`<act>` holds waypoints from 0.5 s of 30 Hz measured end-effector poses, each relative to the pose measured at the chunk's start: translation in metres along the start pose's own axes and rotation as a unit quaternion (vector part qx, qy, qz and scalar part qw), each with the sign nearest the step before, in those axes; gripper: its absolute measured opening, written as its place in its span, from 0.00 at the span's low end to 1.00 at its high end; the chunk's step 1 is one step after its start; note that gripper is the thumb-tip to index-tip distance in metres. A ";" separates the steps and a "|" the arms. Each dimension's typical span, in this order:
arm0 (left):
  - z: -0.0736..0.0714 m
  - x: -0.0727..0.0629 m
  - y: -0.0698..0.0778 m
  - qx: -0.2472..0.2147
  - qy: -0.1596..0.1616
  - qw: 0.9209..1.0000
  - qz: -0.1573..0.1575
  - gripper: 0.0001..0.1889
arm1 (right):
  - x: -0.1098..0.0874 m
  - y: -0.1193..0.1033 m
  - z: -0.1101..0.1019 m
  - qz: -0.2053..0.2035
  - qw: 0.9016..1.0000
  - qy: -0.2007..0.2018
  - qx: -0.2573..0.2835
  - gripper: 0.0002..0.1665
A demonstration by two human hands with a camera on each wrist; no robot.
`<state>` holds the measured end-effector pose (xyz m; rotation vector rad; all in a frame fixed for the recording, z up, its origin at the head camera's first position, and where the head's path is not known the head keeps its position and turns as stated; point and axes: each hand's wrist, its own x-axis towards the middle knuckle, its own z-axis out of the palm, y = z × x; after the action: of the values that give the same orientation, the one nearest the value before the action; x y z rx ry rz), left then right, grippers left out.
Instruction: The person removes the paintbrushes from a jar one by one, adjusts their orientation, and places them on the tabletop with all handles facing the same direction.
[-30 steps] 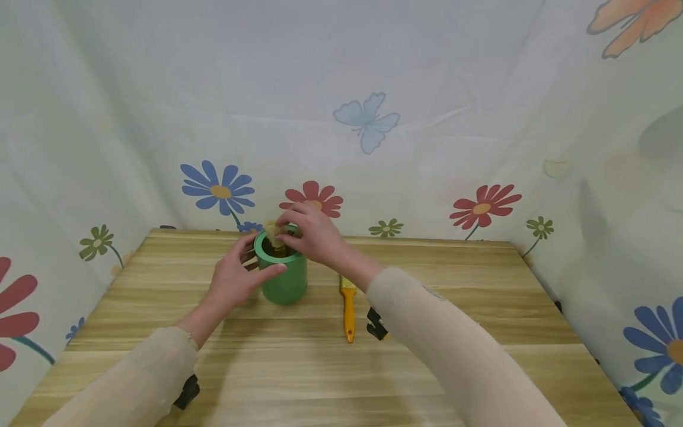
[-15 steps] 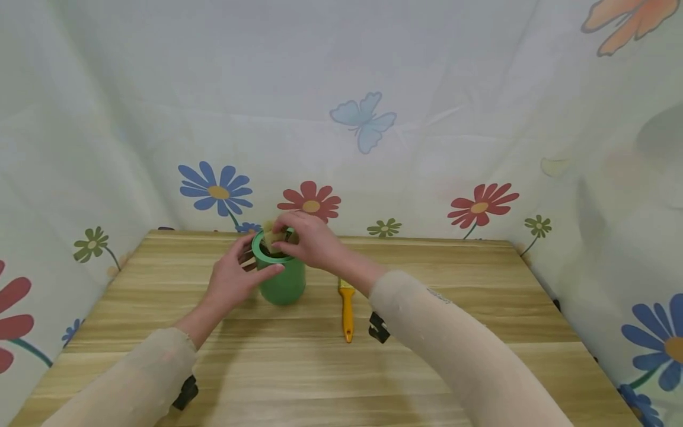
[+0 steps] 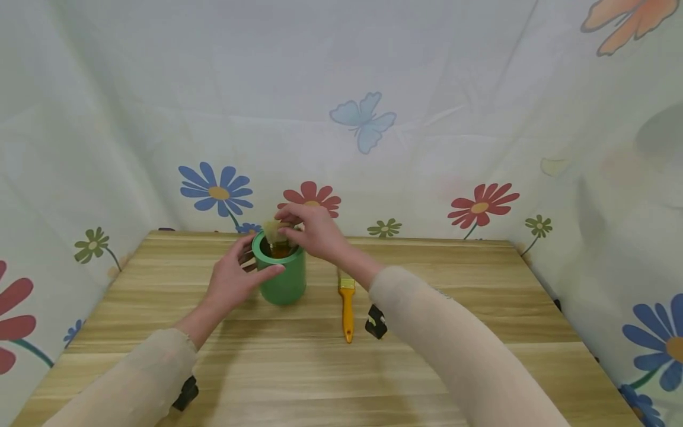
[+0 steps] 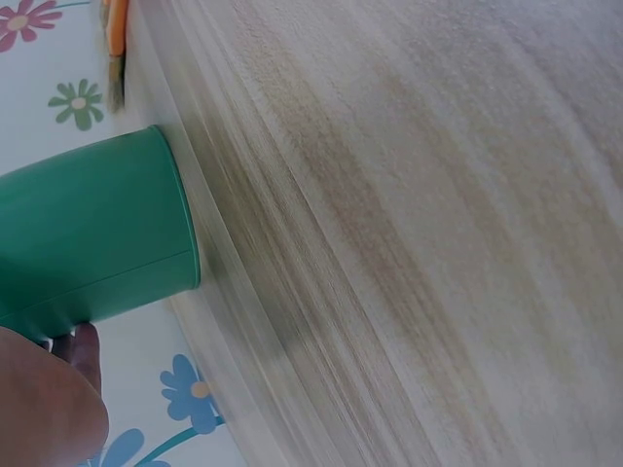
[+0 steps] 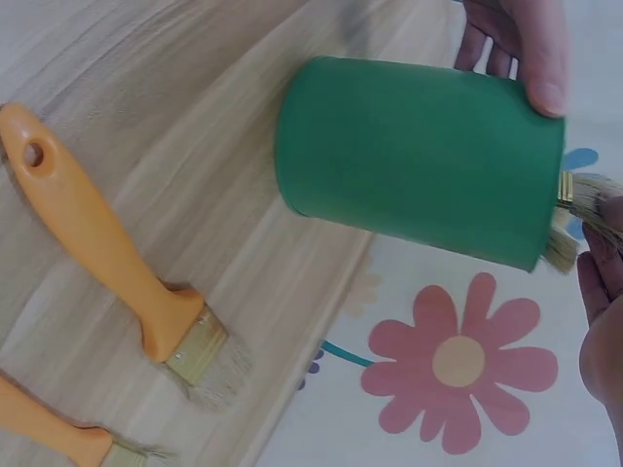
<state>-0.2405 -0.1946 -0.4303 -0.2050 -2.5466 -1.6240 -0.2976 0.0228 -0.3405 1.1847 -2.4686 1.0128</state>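
Note:
A green cylindrical pot (image 3: pixel 283 287) stands on the wooden table, left of centre in the head view. My left hand (image 3: pixel 233 277) grips it around the upper side, thumb in front and fingers behind. At its mouth my right hand (image 3: pixel 316 236) pinches a paintbrush by its pale bristles (image 5: pixel 592 195). The brush is bristle end up, its metal ferrule at the rim and its handle hidden inside the pot. Another bristle tip (image 5: pixel 560 253) sticks out beside it in the right wrist view.
An orange-handled paintbrush (image 3: pixel 348 311) lies on the table to the right of the pot. In the right wrist view a second orange-handled brush (image 5: pixel 49 426) lies near it. A flower-printed cloth (image 3: pixel 427 148) hangs behind the table's back edge (image 3: pixel 437 239).
The right hand with the brush dipped toward the pot's mouth half a second ago and now sits slightly higher again. The left hand and pot keep their place.

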 end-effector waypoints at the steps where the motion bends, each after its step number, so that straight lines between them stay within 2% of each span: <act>1: 0.000 0.000 0.000 0.000 0.000 1.000 0.000 0.53 | 0.001 0.000 -0.002 0.005 1.000 0.002 0.001 0.14; 15: 0.000 -0.001 0.000 -0.003 -0.002 1.000 -0.002 0.54 | 0.005 -0.016 -0.044 0.050 0.996 0.054 0.057 0.10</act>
<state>-0.2400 -0.1945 -0.4309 -0.2041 -2.5467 -1.6354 -0.2925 0.0417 -0.2979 1.0171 -2.4344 1.2266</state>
